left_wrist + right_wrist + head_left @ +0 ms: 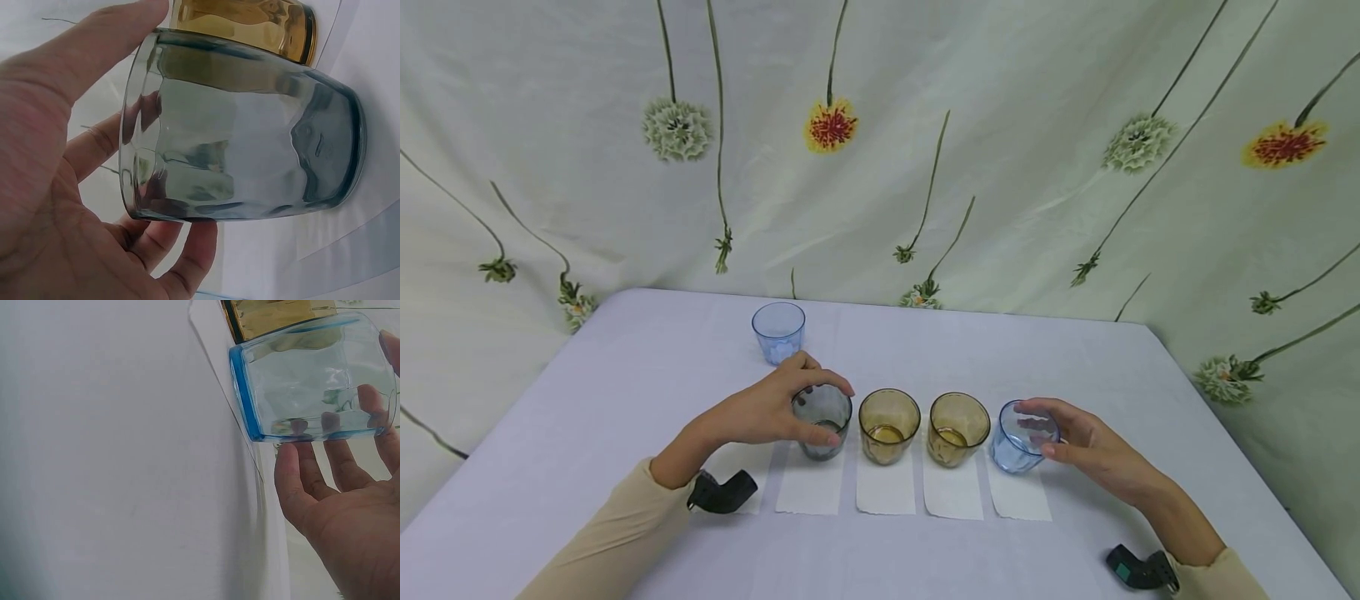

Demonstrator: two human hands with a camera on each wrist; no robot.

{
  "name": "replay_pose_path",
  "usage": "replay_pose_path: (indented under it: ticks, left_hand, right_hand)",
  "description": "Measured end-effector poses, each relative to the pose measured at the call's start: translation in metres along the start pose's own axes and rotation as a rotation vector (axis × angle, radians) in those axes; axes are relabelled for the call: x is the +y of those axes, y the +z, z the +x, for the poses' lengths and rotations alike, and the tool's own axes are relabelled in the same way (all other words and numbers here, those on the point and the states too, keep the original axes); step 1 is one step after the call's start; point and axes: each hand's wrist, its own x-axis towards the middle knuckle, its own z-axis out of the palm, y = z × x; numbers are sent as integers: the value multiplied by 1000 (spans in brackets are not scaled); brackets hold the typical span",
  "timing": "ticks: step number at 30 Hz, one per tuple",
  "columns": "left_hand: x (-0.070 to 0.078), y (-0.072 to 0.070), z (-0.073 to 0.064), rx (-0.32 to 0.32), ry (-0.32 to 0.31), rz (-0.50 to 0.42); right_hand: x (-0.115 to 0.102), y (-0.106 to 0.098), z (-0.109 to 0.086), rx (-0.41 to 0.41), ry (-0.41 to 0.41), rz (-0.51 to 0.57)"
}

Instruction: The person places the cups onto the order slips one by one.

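My left hand [766, 410] holds a smoky grey glass [820, 410] near its rim, thumb on the near side and fingers round the far side. In the left wrist view that glass [250, 144] has its base close over the white cloth. At the right end of the row, my right hand [1093, 448] grips a clear blue glass [1015, 457] from the right. The right wrist view shows the fingers around its upper part, with the blue base [247, 394] near a paper slip. Two amber glasses [887, 450] [953, 454] stand upright between the hands.
Another blue glass [778, 337] stands farther back, beyond the left hand. Several white paper slips [808, 496] lie in a row on the white table [880, 558], the leftmost partly behind the left wrist. A flowered cloth [880, 192] hangs behind the table.
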Motion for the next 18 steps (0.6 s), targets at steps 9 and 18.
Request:
replay_pose_path:
  ticks: [9, 18]
  left_hand:
    - [-1, 1, 1, 5, 0, 2]
    - [-1, 1, 0, 9, 7, 13]
  right_hand:
    - [0, 0, -1, 18, 20, -36]
    - [1, 0, 0, 24, 30, -39]
